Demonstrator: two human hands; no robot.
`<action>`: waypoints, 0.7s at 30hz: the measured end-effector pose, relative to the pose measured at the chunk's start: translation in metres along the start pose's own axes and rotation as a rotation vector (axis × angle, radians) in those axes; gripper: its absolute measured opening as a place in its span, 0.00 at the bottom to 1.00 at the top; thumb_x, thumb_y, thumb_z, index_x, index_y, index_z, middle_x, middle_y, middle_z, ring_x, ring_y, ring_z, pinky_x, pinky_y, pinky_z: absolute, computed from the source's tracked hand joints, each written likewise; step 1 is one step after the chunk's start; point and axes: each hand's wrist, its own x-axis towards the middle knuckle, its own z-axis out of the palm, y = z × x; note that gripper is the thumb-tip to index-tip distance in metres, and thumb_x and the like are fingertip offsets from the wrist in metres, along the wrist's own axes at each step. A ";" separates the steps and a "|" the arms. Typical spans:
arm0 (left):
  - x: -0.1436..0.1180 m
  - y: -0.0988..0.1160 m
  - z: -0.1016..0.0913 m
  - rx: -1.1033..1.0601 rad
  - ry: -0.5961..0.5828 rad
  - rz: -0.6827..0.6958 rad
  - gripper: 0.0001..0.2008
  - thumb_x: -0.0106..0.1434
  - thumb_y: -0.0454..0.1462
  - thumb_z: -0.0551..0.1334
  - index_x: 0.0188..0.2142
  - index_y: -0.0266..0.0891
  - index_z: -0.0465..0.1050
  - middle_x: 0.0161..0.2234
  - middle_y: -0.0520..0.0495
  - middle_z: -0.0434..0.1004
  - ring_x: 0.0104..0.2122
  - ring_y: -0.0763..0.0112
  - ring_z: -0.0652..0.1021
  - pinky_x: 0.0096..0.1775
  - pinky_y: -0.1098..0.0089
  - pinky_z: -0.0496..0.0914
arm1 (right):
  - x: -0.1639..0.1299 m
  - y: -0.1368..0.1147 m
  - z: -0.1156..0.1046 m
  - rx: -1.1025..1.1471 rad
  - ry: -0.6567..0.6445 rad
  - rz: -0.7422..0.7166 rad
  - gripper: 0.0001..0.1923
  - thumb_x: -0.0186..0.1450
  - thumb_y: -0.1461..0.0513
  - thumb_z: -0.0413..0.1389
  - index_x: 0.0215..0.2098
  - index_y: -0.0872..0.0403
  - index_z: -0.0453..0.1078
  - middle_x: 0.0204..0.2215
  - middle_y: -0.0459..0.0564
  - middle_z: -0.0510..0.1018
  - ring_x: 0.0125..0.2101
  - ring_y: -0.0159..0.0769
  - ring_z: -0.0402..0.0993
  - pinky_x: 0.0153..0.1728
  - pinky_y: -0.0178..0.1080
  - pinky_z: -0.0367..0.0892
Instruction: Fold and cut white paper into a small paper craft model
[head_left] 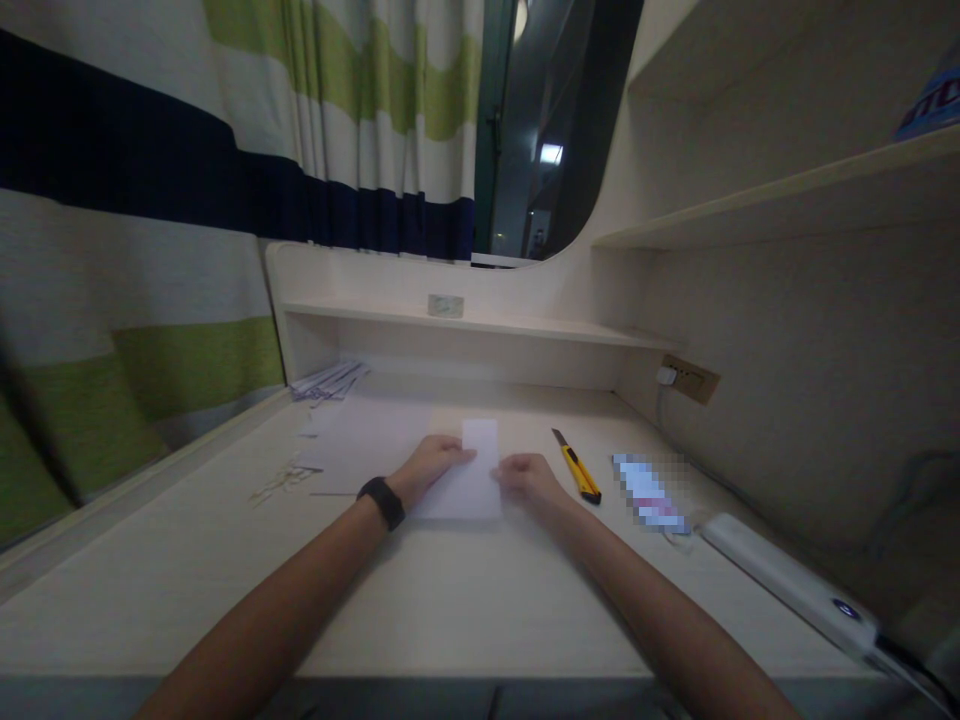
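A white sheet of paper (pixel 472 495) lies on the desk in front of me, with a narrower upright strip, perhaps a folded part, along its right side. From the left, my left hand (pixel 431 467) grips the paper, its thumb on the strip; a black band is on that wrist. At the right edge, my right hand (pixel 531 474) pinches the paper with its fingers curled. Just right of that hand lies a yellow utility knife (pixel 576 467) with some blade showing. More white paper (pixel 375 425) is spread behind my left hand.
A stack of folded papers (pixel 330 381) sits at the back left, with thin pale scraps (pixel 285 478) nearer me. A blurred-out phone (pixel 649 493) and a long white device (pixel 787 580) with a cable lie on the right. Shelves (pixel 480 324) and walls enclose the desk (pixel 465 610).
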 end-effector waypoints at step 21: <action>0.003 0.002 -0.003 -0.232 -0.158 -0.075 0.14 0.49 0.39 0.68 0.33 0.30 0.75 0.32 0.41 0.77 0.28 0.68 0.75 0.32 0.70 0.66 | -0.008 -0.023 0.002 -0.511 0.104 -0.667 0.13 0.54 0.64 0.59 0.38 0.49 0.75 0.46 0.50 0.75 0.47 0.40 0.69 0.50 0.47 0.61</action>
